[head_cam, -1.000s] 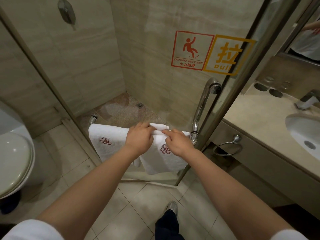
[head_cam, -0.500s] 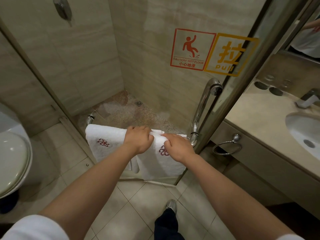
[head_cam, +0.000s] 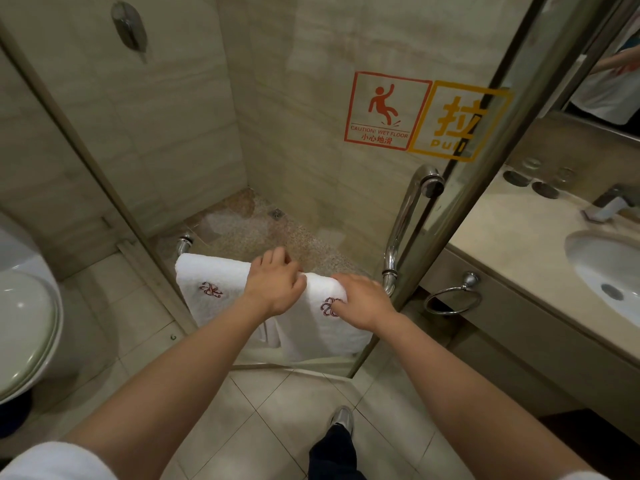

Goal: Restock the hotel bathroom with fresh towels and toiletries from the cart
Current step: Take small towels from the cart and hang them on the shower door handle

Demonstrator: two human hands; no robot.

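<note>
Both hands are pressing down on the towel draped over the bar, left hand curled over its fold, right hand flattened beside it, so uneven tugging is risking it sliding floorward.

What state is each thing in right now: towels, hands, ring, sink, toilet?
Left towel: draped over the door bar, logo facing out.
Right towel: draped over the same bar, overlapping the left one.
Left hand: fingers curled on the towels' top edge.
Right hand: pressed flat on the right towel.
Towel ring: empty.
Sink: empty, tap off.
Toilet: lid shut.
</note>
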